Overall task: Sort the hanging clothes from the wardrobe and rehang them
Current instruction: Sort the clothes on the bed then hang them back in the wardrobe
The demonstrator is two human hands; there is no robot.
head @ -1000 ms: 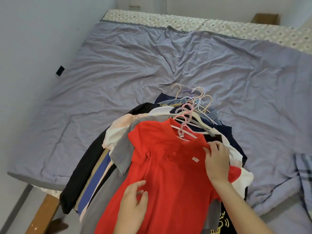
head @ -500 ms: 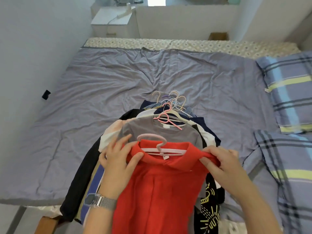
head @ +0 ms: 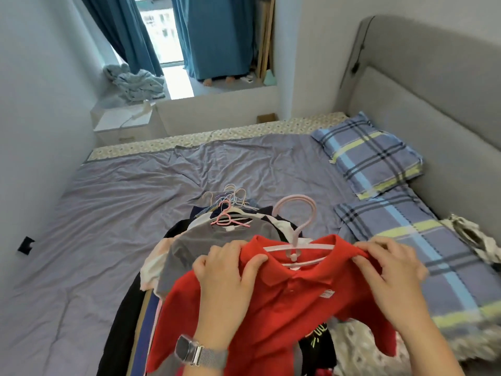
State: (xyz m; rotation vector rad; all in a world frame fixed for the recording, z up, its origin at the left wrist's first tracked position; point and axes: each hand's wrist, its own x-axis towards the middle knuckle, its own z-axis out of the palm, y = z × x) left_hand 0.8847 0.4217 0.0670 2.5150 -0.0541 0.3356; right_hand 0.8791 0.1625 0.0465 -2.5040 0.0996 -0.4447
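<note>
A red polo shirt (head: 287,302) on a pink hanger (head: 296,232) is lifted above the bed. My left hand (head: 226,270) grips its left shoulder, and my right hand (head: 390,270) grips its right shoulder. Under the shirt lies a pile of clothes on hangers (head: 217,237), with a grey shirt on top and a cluster of pastel hanger hooks (head: 230,202) at its far end. The lower part of the pile is hidden by the red shirt and my arms.
The grey-purple bed sheet (head: 122,218) spreads to the left and beyond the pile. Two plaid pillows (head: 371,158) lie to the right by a grey headboard (head: 433,90). A white nightstand (head: 122,123) stands beyond the bed.
Both hands moved from the shirt's front to its shoulders and lifted the red polo with its hanger off the pile. The view tilted up, revealing the window and headboard.
</note>
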